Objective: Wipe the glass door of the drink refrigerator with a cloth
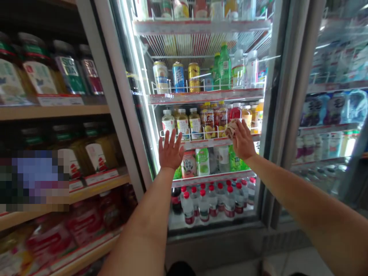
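Note:
My left hand (171, 151) is raised with its fingers spread, flat towards the glass door (138, 82) of a lit drinks fridge. It holds nothing; whether the palm touches the glass I cannot tell. A crumpled light-brown cloth (230, 128) is under the fingers of my right hand (243, 141), also up against the glass. Behind the hands, juice bottles (195, 122) stand on a wire-fronted shelf. Below them sit green and pink drink packs (202, 161), and red-capped water bottles (204, 205) fill the bottom.
Wooden shelves (94, 184) with large bottles (38, 63) rise on the left. A metal door frame (287, 115) runs down the right side, with another stocked fridge (333, 126) beyond it. Cans (178, 78) and green bottles (224, 65) stand higher up inside.

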Motion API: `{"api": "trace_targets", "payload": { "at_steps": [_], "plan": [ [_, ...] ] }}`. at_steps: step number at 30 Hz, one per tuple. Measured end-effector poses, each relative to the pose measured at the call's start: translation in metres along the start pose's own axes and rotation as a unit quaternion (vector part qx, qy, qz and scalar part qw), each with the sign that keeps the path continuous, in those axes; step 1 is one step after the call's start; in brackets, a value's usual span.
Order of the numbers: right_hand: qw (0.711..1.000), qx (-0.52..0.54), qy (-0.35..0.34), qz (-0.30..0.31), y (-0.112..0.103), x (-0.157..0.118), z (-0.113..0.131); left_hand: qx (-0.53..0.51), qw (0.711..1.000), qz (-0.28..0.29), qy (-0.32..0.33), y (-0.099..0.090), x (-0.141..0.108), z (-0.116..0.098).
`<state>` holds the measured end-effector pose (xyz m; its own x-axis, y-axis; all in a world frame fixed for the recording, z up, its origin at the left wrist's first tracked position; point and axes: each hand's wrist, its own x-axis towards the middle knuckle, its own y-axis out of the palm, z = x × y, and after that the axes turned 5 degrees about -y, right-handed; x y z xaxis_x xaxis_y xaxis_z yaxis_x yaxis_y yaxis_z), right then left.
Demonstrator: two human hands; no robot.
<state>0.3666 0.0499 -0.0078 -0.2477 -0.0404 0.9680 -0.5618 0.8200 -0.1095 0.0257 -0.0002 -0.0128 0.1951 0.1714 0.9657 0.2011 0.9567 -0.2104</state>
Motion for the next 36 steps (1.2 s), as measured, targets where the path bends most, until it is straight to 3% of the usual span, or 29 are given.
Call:
{"api": "trace_targets", "payload": {
  "at_steps": [3,6,11,14,18,21,24,28,30,34,36],
  "plan": [
    [0.999,-0.031,-0.015,0.028,0.002,-0.017,0.018,0.001,1.000,-0.013,0.012,0.001,0.000,0.000],
    [0.998,-0.048,-0.010,0.025,0.003,-0.015,0.020,0.003,1.000,-0.022,0.014,0.002,-0.001,0.001],
    [1.000,-0.021,0.006,0.022,0.011,0.037,0.016,-0.008,1.000,0.002,-0.005,0.001,0.000,0.000],
    [1.000,-0.008,0.021,-0.001,0.020,0.074,0.029,-0.007,1.000,0.006,-0.005,0.000,0.000,-0.001],
    [0.999,0.025,0.009,0.027,0.034,0.078,0.064,-0.011,1.000,0.010,-0.009,0.000,0.000,-0.001],
    [0.994,0.042,-0.060,0.085,0.038,0.050,0.086,-0.023,0.999,0.019,-0.017,0.000,0.000,-0.001],
    [0.975,0.048,-0.163,0.145,0.035,0.023,0.094,-0.015,1.000,0.009,-0.012,0.000,0.000,-0.001],
    [0.943,0.050,-0.283,0.169,0.026,0.031,0.083,0.009,1.000,-0.007,0.003,0.000,0.000,-0.001],
    [0.956,0.041,-0.254,0.142,0.024,0.054,0.073,0.007,1.000,-0.006,0.001,0.000,0.000,-0.001],
    [0.998,0.019,-0.038,0.041,0.030,0.104,0.054,-0.007,1.000,0.012,-0.014,0.000,0.000,-0.001],
    [0.999,0.031,-0.003,0.030,0.035,0.112,0.051,-0.010,1.000,0.018,-0.018,0.000,0.000,-0.001]
  ]
}}
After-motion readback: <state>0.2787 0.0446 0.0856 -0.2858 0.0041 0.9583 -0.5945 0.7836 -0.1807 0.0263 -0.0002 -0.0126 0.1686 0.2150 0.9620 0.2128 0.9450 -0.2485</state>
